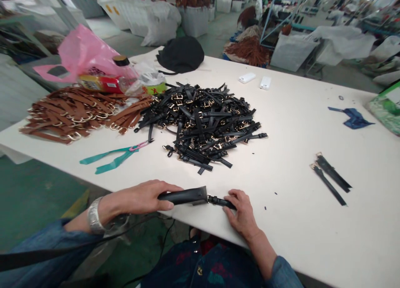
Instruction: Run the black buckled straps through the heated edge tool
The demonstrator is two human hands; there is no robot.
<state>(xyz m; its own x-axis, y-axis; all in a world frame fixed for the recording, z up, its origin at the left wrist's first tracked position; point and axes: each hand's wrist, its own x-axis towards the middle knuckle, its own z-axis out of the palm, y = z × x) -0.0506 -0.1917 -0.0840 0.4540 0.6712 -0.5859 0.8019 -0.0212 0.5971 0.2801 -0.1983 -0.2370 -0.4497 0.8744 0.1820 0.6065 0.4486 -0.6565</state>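
Near the table's front edge my left hand (150, 197) is closed around a wide black leather strap (187, 196). A narrow black buckle strap (215, 200) meets its right end at a small metal buckle. My right hand (239, 211) pinches the far end of that narrow strap between thumb and fingers. Beyond both hands lies a large pile of black buckle straps (200, 121). Brown buckle straps (68, 111) are heaped to its left. Teal-handled pliers or cutters (120, 155) lie between the brown heap and my left hand.
Two black straps (331, 177) lie on the white table (290, 163) at the right. Farther back are a blue cloth piece (354, 118), two white boxes (265, 83), a black cap or bag (181, 53) and a pink bag (86, 52). A green bag (386, 106) sits at the right edge.
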